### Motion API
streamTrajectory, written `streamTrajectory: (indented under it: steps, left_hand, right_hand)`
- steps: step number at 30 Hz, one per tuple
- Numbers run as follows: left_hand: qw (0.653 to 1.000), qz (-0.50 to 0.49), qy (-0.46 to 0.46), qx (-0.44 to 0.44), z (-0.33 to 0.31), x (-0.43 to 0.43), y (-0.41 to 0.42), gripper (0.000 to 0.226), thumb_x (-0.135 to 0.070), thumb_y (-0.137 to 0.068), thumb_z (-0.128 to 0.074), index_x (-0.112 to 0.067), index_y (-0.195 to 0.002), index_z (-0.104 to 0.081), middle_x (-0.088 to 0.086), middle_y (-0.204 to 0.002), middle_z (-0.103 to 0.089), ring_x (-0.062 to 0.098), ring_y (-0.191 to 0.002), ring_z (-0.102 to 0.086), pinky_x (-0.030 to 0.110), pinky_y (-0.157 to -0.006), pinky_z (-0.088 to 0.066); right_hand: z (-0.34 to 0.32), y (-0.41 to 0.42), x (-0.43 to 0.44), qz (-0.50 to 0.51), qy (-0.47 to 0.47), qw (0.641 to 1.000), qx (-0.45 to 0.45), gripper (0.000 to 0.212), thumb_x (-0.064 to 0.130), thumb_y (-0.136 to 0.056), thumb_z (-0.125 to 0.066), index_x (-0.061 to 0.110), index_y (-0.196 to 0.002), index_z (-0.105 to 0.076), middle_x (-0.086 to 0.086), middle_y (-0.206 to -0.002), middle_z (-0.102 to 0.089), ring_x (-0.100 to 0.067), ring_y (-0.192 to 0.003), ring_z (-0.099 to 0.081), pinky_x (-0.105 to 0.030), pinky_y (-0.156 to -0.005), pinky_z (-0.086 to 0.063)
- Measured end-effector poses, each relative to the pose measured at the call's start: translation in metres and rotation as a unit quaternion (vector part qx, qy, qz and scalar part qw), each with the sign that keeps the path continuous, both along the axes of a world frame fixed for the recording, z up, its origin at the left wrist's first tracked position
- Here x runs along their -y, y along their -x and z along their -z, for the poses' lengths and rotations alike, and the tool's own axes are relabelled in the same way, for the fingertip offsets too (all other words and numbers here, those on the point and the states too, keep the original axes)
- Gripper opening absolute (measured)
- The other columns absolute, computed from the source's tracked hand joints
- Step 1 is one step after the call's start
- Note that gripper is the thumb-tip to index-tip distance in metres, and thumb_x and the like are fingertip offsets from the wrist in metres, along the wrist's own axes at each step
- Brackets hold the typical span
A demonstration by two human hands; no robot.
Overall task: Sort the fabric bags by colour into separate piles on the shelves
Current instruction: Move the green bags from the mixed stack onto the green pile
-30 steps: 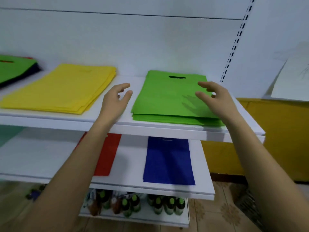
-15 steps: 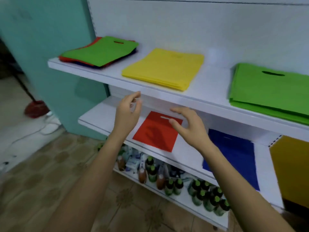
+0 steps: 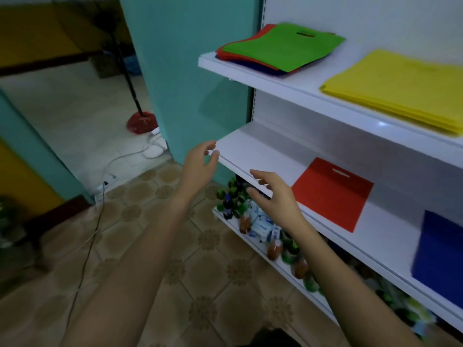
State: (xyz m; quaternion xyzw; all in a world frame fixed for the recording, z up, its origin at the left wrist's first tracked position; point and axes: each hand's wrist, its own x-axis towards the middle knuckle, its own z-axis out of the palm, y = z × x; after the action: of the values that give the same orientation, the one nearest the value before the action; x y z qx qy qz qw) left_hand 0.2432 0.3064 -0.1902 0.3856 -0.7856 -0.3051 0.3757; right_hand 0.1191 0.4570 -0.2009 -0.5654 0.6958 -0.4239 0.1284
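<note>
**Top shelf** [image 3: 300, 82], white.
- Left end: mixed pile [image 3: 246, 57] of red and dark blue bags, topped by a green bag [image 3: 283, 47]. The green bag lies flat with its handle slot towards the back panel and its long axis running front to back. It is skewed a little to the shelf edge.
- To the right, apart from the mixed pile: yellow pile [image 3: 400, 91], many bags squared together. It reaches close to the front edge and is cut off by the frame on the right.

**Middle shelf** [image 3: 260, 151], white.
- Red bag [image 3: 333, 194], single and flat, with its slot towards the back panel and its long axis front to back. Its near corner is close to the front edge.
- Blue bag [image 3: 443, 259], flat, to the right of the red one and apart from it. It is partly out of frame and its slot cannot be seen.

**Bottom shelf** [image 3: 280, 267]: crowded bottles [image 3: 274, 249] and small packets.

**Hands**
- Left hand [image 3: 198, 166]: at the left front corner of the middle shelf. The fingers are loosely curled, thumb and forefinger are apart, and it holds nothing. Contact with the corner cannot be told.
- Right hand [image 3: 273, 196]: before the front edge of the middle shelf, just left of the red bag. The fingers are spread and slightly bent, and it holds nothing.

**Surroundings**: teal wall [image 3: 190, 71], patterned tiled floor [image 3: 200, 271], a pole on a red base [image 3: 141, 122], and a trailing cable [image 3: 92, 236].
</note>
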Motion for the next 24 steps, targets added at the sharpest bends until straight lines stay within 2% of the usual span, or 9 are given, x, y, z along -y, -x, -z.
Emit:
streamTrajectory:
  steps: [3,6,11,14,15,17,19,22,24]
  left_hand:
    - [1.000,-0.013,0.001,0.014,-0.004,0.034,-0.003,0.034,-0.019,-0.095,-0.048,-0.006,-0.126,-0.052,0.007,-0.127,-0.056,0.021,-0.110,-0.053,0.023,-0.089,-0.037]
    - [0.999,-0.016,0.019,0.022,-0.016,0.078,0.001,0.034,-0.019,-0.095,-0.049,-0.006,-0.126,-0.052,0.008,-0.126,-0.056,0.022,-0.108,-0.055,0.025,-0.088,-0.039]
    - [0.996,-0.032,0.081,-0.007,-0.062,0.161,0.023,0.032,-0.016,-0.094,-0.050,-0.003,-0.123,-0.054,0.011,-0.123,-0.057,0.021,-0.101,-0.057,0.031,-0.090,-0.044]
    - [0.991,-0.023,0.129,-0.003,-0.090,0.204,0.047,0.032,-0.015,-0.094,-0.051,-0.002,-0.122,-0.055,0.011,-0.120,-0.059,0.020,-0.100,-0.057,0.030,-0.089,-0.044]
    - [0.990,-0.018,0.140,-0.006,-0.098,0.219,0.056,0.031,-0.015,-0.093,-0.051,-0.002,-0.121,-0.056,0.011,-0.119,-0.059,0.018,-0.099,-0.056,0.029,-0.088,-0.043]
    - [0.989,-0.010,0.150,-0.019,-0.110,0.246,0.077,0.030,-0.012,-0.093,-0.051,-0.002,-0.121,-0.057,0.012,-0.117,-0.059,0.018,-0.098,-0.055,0.029,-0.088,-0.043]
    - [0.988,0.006,0.154,-0.031,-0.115,0.268,0.097,0.029,-0.010,-0.092,-0.052,-0.001,-0.119,-0.057,0.013,-0.117,-0.059,0.019,-0.097,-0.056,0.028,-0.088,-0.044]
    - [0.987,0.050,0.151,-0.028,-0.118,0.296,0.126,0.028,-0.010,-0.092,-0.053,-0.001,-0.118,-0.059,0.013,-0.116,-0.061,0.020,-0.098,-0.057,0.028,-0.087,-0.044]
    - [0.985,0.078,0.151,-0.033,-0.124,0.316,0.147,0.029,-0.012,-0.091,-0.053,0.000,-0.117,-0.059,0.013,-0.115,-0.061,0.021,-0.100,-0.057,0.029,-0.089,-0.044]
  right_hand:
    - [-0.002,-0.004,0.042,-0.013,0.003,1.000,0.002,0.043,0.022,-0.089,-0.060,0.014,-0.131,-0.050,-0.001,-0.123,-0.055,-0.010,-0.106,-0.050,-0.016,-0.089,-0.035]
    - [-0.013,0.002,0.095,-0.020,0.019,1.000,0.005,0.042,0.025,-0.090,-0.058,0.018,-0.131,-0.049,0.001,-0.124,-0.054,-0.005,-0.099,-0.048,-0.011,-0.085,-0.033]
    - [-0.053,0.025,0.187,-0.027,0.086,0.996,0.003,0.041,0.023,-0.091,-0.057,0.016,-0.130,-0.049,0.001,-0.123,-0.054,-0.005,-0.098,-0.047,-0.014,-0.086,-0.034]
    - [-0.083,0.049,0.230,0.006,0.155,0.988,0.004,0.037,0.014,-0.089,-0.059,0.010,-0.126,-0.053,-0.001,-0.115,-0.056,-0.008,-0.091,-0.049,-0.006,-0.077,-0.034]
    - [-0.092,0.058,0.242,0.016,0.175,0.984,0.009,0.036,0.012,-0.089,-0.060,0.009,-0.124,-0.054,-0.001,-0.112,-0.056,-0.010,-0.089,-0.050,-0.006,-0.076,-0.035]
    - [-0.107,0.077,0.263,0.033,0.201,0.979,0.032,0.034,0.009,-0.088,-0.059,0.010,-0.122,-0.055,0.000,-0.108,-0.057,-0.012,-0.087,-0.053,-0.014,-0.079,-0.041]
    - [-0.117,0.093,0.278,0.059,0.219,0.973,0.048,0.033,0.008,-0.088,-0.059,0.009,-0.121,-0.057,-0.001,-0.105,-0.058,-0.007,-0.083,-0.055,-0.017,-0.079,-0.045]
    - [-0.126,0.116,0.292,0.107,0.242,0.963,0.059,0.033,0.006,-0.087,-0.059,0.009,-0.119,-0.057,-0.002,-0.101,-0.059,0.010,-0.075,-0.052,-0.007,-0.074,-0.042]
    - [-0.131,0.130,0.300,0.138,0.247,0.957,0.057,0.032,0.006,-0.087,-0.059,0.011,-0.118,-0.058,0.001,-0.099,-0.060,0.013,-0.074,-0.052,-0.005,-0.072,-0.041]
